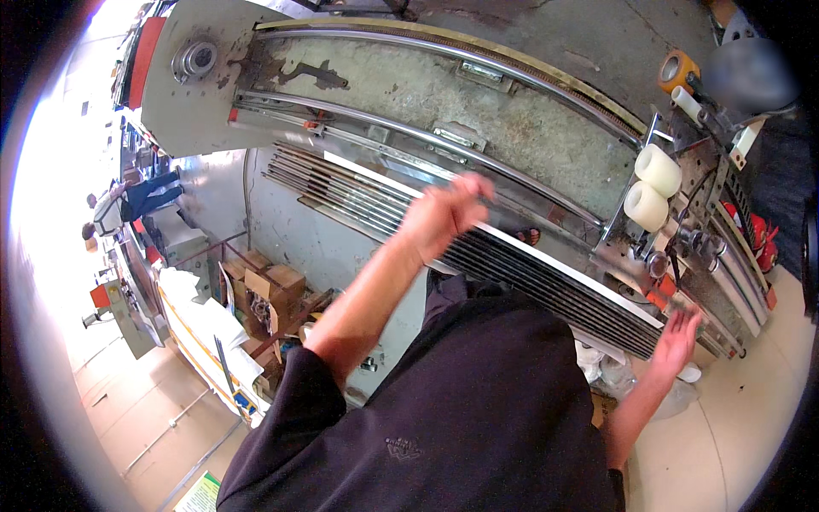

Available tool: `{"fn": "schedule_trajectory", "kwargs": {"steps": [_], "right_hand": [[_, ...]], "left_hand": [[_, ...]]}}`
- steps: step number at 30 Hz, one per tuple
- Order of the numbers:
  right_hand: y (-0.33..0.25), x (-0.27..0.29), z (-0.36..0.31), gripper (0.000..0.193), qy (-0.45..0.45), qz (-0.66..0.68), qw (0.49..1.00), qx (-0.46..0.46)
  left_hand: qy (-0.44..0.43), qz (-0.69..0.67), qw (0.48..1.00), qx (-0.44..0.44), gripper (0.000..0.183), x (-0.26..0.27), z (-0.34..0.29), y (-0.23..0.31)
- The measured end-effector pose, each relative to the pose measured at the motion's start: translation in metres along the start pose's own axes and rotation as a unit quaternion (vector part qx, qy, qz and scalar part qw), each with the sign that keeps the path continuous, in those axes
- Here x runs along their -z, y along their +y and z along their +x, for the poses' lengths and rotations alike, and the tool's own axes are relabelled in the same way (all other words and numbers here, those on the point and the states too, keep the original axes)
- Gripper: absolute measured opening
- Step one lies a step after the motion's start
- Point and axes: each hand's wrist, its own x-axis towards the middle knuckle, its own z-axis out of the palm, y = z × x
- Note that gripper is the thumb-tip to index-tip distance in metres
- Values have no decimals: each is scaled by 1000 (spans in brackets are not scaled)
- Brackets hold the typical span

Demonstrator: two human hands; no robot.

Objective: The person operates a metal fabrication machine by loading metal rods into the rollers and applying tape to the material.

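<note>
My left hand is over the long rack of dark parallel strips, beside its white edge strip. Its fingers look curled in, somewhat smeared by motion, and what they may hold cannot be made out. Farther right, my right hand is at the right end of the same rack, with its fingers stretched out and nothing seen in them. Beyond the rack runs a machine bed with a shiny metal rail.
Two cream rollers and an orange tape roll are at the machine's right end. A round fitting sits on the plate at its left end. Cardboard boxes lie below left; people are at far left.
</note>
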Motion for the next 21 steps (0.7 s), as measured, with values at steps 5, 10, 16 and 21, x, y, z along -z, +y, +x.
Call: {"fn": "schedule_trajectory", "kwargs": {"steps": [5, 10, 16, 21], "right_hand": [[20, 153, 13, 43, 58, -39, 996, -61], [84, 211, 27, 33, 94, -75, 988, -93], [124, 250, 33, 32, 109, -72, 984, -117], [130, 229, 25, 36, 119, -94, 979, -133]], "left_hand": [[90, -23, 980, 173, 18, -11, -49, -99], [115, -22, 973, 200, 24, 19, -33, -148], [157, 9, 966, 207, 24, 40, -16, -184], [203, 46, 954, 214, 29, 42, -16, -184]]}}
